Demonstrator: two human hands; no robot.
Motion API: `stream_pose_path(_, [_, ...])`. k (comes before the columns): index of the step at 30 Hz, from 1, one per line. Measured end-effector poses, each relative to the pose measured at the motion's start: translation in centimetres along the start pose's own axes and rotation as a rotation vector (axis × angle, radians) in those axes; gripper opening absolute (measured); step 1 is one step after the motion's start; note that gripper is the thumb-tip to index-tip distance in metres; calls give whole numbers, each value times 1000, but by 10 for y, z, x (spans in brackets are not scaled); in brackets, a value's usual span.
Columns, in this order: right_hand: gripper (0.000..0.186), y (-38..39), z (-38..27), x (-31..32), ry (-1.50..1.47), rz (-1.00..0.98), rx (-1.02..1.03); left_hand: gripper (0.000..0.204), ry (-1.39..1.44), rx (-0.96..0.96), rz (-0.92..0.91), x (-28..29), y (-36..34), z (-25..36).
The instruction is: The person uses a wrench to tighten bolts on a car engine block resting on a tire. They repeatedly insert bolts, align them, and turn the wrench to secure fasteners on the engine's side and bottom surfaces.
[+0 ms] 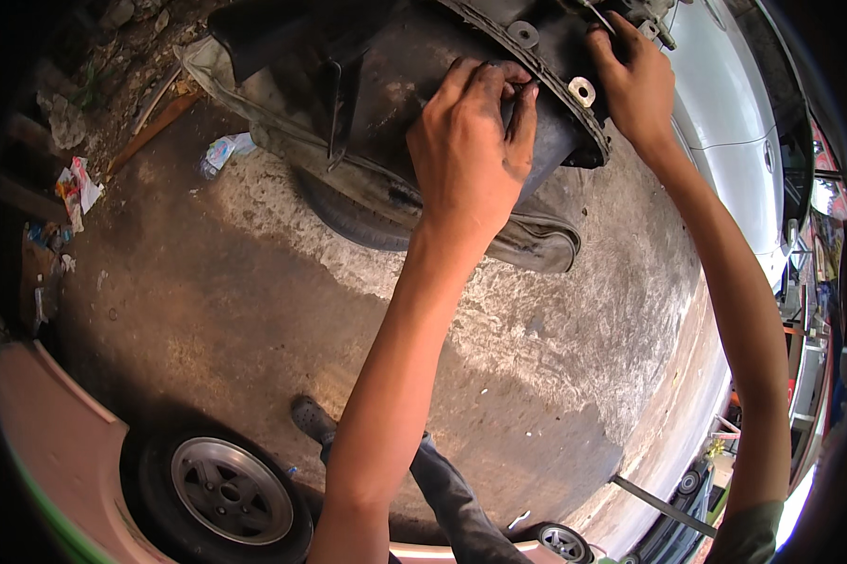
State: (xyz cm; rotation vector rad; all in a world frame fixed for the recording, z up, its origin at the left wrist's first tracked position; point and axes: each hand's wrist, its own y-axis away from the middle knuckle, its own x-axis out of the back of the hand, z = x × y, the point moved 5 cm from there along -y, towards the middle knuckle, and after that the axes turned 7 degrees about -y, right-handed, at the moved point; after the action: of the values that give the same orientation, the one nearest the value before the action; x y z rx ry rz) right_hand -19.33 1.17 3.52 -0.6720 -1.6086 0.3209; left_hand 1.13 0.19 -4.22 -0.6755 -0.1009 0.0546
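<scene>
Across the top lies a dark, dirty vehicle body part [395,99] with a ribbed curved edge [536,66]. Two round washers sit along that edge, a grey one [523,35] and a paler one [582,91]. My left hand [470,141] is at the dark part, left of the edge, its blackened fingers curled in with the thumb close to them; whatever is between them is hidden. Beyond the edge, my right hand [638,85] is closed at a thin metal rod [595,13], near metal fittings at the top. The rod's full shape is cut off.
Under the dark part are a folded grimy cover [536,246] and a tyre [348,221]. A silver car [729,103] stands at right, a pink vehicle with a wheel [231,489] at lower left. Litter [226,153] lies on stained concrete [254,310]; a shoe [311,418] shows below.
</scene>
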Motion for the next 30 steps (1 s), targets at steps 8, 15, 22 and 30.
stream_pose_path(8, [51,0,-9,2,-22,-14,-5,11,-100,197,100,2,-5,-8])
stream_pose_path(15, [43,5,-26,11,-68,21,-109,7,-34,187,45,-2,-5,-6])
stream_pose_path(22, [52,1,-9,3,-9,-12,-41,9,-69,79,-19,0,-4,-5])
stream_pose_path(30, [53,1,1,-1,-44,-8,-23,11,-67,87,100,2,-1,-7])
